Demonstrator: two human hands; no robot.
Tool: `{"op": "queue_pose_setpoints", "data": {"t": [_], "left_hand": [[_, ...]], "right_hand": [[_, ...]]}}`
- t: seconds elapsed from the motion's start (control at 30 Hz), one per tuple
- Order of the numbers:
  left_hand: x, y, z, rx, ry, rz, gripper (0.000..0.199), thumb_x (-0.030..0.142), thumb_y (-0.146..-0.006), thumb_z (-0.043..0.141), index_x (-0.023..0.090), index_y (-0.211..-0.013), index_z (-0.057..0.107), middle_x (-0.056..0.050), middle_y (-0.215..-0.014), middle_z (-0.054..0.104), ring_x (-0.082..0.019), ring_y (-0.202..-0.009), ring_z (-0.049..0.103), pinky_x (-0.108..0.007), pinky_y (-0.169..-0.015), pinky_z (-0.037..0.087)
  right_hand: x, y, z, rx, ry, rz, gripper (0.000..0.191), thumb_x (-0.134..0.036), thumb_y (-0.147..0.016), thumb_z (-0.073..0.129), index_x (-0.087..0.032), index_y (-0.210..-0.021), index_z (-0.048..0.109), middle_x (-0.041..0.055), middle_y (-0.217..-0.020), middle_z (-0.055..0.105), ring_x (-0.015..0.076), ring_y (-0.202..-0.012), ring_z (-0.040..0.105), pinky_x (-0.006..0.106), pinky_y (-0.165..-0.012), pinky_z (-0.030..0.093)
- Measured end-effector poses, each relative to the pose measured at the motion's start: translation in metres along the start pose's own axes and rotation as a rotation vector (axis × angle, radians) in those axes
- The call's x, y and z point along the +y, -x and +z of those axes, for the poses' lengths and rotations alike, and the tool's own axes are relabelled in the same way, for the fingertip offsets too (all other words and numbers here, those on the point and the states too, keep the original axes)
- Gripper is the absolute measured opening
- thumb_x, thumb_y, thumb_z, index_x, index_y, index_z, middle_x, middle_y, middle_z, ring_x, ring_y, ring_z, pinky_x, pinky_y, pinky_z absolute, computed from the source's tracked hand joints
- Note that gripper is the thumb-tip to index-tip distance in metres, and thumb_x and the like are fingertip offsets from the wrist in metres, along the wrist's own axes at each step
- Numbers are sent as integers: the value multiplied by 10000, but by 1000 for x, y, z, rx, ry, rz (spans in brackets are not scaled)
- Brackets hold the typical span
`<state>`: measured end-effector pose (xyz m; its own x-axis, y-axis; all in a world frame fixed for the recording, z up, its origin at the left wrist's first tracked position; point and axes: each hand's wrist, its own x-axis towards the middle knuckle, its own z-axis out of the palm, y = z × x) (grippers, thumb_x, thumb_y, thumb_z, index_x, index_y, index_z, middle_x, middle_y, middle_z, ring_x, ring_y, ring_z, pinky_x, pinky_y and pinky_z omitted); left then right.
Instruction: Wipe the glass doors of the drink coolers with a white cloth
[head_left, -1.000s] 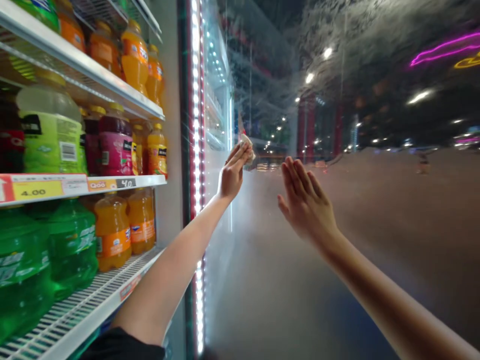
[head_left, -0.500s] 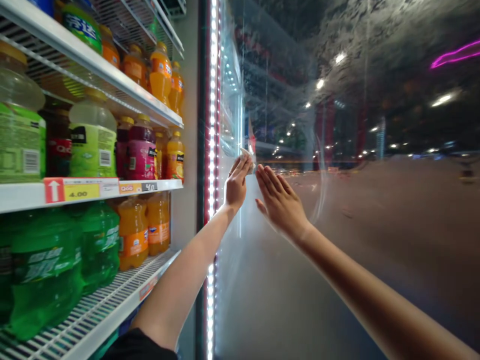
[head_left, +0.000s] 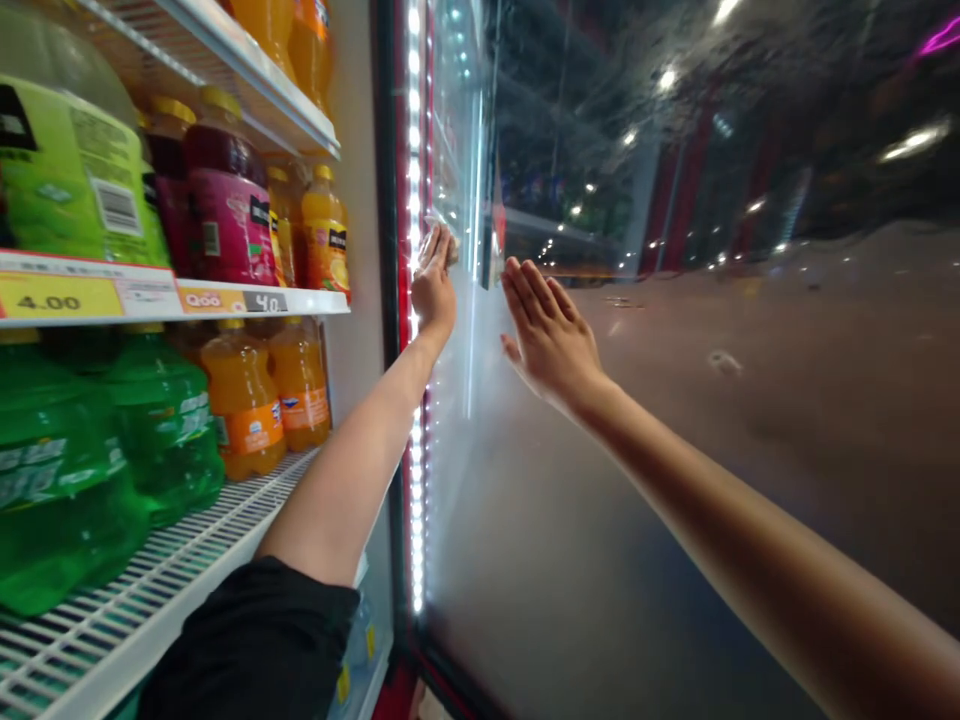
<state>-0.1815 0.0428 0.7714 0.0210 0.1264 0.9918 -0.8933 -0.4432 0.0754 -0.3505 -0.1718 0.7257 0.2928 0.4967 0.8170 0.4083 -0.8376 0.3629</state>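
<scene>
The left hand (head_left: 433, 285) is pressed flat against the fogged glass fridge door (head_left: 600, 450) with a small crumpled white cloth (head_left: 444, 240) pinned under its fingertips, close to the vertical strip of white LED lights (head_left: 414, 350) at the door's hinge edge. A second ago that hand and cloth sat further out on the pane; since then they have slid in toward the light strip and a little higher. The right hand (head_left: 549, 330) lies open, fingers together, palm flat on the glass just beside the left; it too has drawn in from a wider stance, so the two hands now stand close but apart. By my reading the wiping has reached the inner edge of the pane, with the right hand steadying the door.

Counted: two hands, one cloth, one door. On the white wire lower shelf (head_left: 187, 560) I see two large green plastic soda bottles (head_left: 67, 470) and two orange juice bottles (head_left: 244, 400). On the shelf above stand one pale lime-green bottle (head_left: 67, 170), one dark purple bottle (head_left: 225, 200) and an orange bottle (head_left: 326, 235); others behind are too hidden to count. One yellow price tag (head_left: 56, 296) reads 4.00.
</scene>
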Motion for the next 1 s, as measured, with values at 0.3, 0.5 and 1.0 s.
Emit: {"op": "queue_pose_setpoints", "data": {"t": [0.3,0.5,1.0], "left_hand": [[7,-9,-14,-149,-2,122,480,358,-1113,436,395,-1561,605,53,-1712,516,-202,-1640,412,-468,-1423,263],[5,9,-18,-78,-7,24,497,282,-1120,417,332,-1588,578,21,-1738,480,-194,-1633,424,-477,-1416,259],[24,64,-10,-18,-125,-12,610,120,-1105,378,353,-1659,484,-24,-1725,493,-227,-1623,442,-536,-1370,361]], "right_hand": [[-11,-13,6,-4,-20,-26,993,-256,-1051,511,-214,-1730,-212,79,-1846,187,295,-1710,167,603,-1407,221],[-12,-14,18,-3,-32,-26,979,-252,-1041,518,-205,-1741,-164,68,-1842,197,292,-1711,165,593,-1407,226],[-12,33,16,93,35,-63,959,-258,-1066,526,-180,-1756,-136,130,-1809,273,269,-1683,265,536,-1372,314]]}}
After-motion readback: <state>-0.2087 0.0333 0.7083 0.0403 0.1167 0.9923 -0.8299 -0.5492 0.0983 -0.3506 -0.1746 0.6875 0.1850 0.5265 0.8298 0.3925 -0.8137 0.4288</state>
